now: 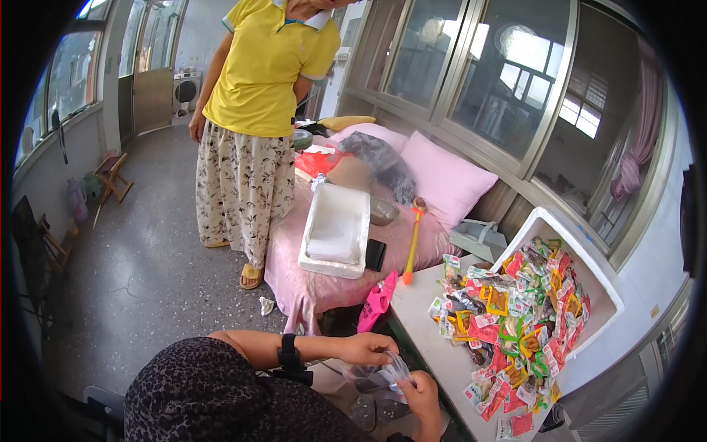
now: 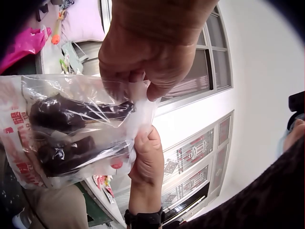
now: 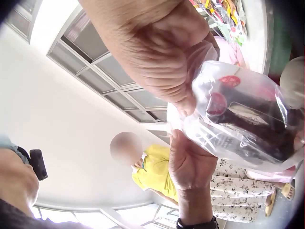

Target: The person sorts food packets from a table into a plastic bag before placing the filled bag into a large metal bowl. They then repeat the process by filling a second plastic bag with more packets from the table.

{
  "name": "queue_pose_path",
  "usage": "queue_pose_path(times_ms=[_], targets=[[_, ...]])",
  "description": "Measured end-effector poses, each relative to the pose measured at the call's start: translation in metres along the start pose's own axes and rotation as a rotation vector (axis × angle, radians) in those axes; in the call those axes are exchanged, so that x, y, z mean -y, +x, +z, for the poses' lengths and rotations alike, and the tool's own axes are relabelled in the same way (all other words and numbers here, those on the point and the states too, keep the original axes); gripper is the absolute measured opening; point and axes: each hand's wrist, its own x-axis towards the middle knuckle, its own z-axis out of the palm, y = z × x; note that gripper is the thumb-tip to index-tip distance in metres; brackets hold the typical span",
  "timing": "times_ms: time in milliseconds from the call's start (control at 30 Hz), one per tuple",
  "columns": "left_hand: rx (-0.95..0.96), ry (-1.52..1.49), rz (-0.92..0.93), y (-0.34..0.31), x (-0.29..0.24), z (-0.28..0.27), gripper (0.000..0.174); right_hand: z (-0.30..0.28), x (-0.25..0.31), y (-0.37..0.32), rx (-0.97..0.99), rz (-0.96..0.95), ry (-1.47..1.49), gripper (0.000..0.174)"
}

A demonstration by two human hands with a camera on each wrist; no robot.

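Both hands pinch the top edge of a clear plastic bag (image 2: 86, 119) with red print, in front of the person's body. The left hand (image 1: 368, 348) grips one side of the bag's mouth, with a dark strap on its wrist. The right hand (image 1: 421, 394) pinches the other side. Inside the bag lie dark brown, drumstick-shaped pieces (image 2: 71, 114), seen through the plastic in both wrist views. In the right wrist view, the right hand (image 3: 157, 57) is large over the bag, and the left hand (image 3: 190, 164) holds the edge from below.
Many small colourful food packets (image 1: 508, 317) spill from a tipped white foam box (image 1: 604, 295) onto the table at right. A second foam box (image 1: 361, 199) with clear bags, a black phone (image 1: 375, 255) and a yellow stick (image 1: 412, 247) lie on the pink bed. A person in yellow (image 1: 272, 74) stands beside it.
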Motion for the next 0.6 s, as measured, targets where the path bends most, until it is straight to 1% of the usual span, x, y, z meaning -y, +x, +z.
queue_pose_path(times_ms=[67, 267, 367, 600], targets=[[0.046, 0.032, -0.014, 0.0, 0.001, -0.004, 0.016, -0.001, 0.0, -0.001, 0.003, 0.003, 0.006, 0.021], [0.07, 0.053, 0.02, 0.002, -0.001, -0.004, 0.014, -0.002, -0.003, -0.003, 0.009, 0.03, 0.018, 0.021], [0.112, 0.049, 0.034, 0.005, 0.009, -0.006, 0.014, -0.001, -0.003, -0.004, 0.007, 0.035, 0.032, 0.022], [0.086, 0.017, 0.028, 0.006, 0.01, -0.004, 0.014, -0.002, -0.002, -0.004, 0.005, 0.056, 0.047, 0.023]])
